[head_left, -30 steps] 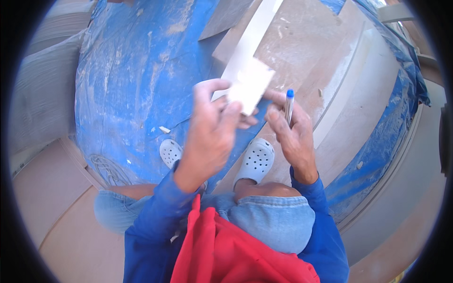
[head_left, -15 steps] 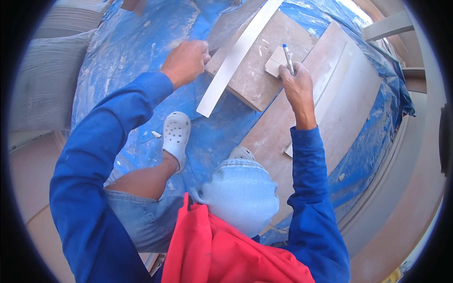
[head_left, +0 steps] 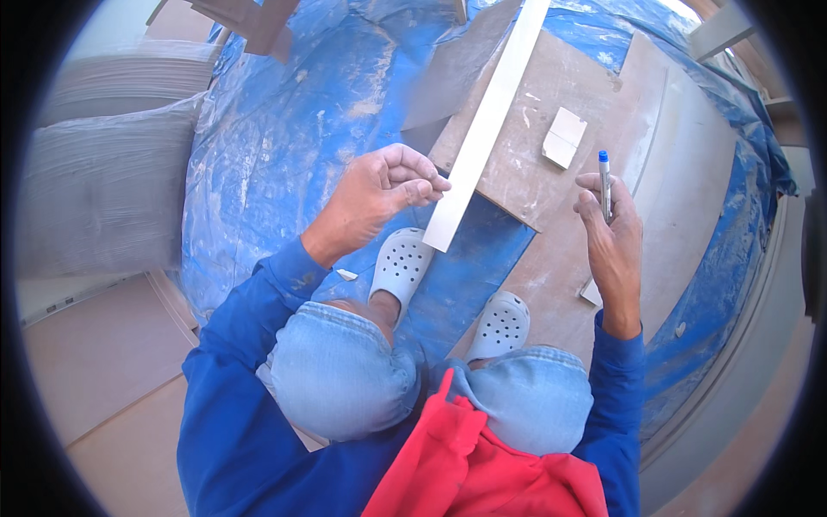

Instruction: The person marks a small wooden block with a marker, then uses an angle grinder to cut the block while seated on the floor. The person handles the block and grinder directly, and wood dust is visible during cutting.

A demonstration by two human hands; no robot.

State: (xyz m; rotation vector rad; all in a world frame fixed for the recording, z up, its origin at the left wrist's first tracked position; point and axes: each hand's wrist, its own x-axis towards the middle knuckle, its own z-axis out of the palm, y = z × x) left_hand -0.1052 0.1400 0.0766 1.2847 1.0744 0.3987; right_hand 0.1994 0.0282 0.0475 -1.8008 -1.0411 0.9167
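Observation:
My left hand [head_left: 388, 194] is loosely curled with nothing visible in it, its fingertips near the lower part of a long white strip [head_left: 484, 129]. The strip lies slanting over a dusty board [head_left: 534, 194] and reaches past its edge toward my left foot. My right hand [head_left: 612, 246] grips a marker [head_left: 605, 177] with a blue top, held upright. A small pale rectangular piece [head_left: 564, 138] with a line across it lies on the board, up and to the left of the marker.
Blue plastic sheeting [head_left: 284, 155] covers the floor beneath the boards. My feet in white clogs [head_left: 401, 265] stand below my hands. Plastic-wrapped stacks [head_left: 103, 189] are at the left, a grey sheet [head_left: 439, 77] lies beside the strip, and wooden frames [head_left: 724, 34] line the upper right.
The small pale piece left my left hand and now lies on the board. My left hand has moved down and right toward the strip's end; my right hand with the marker shifted right.

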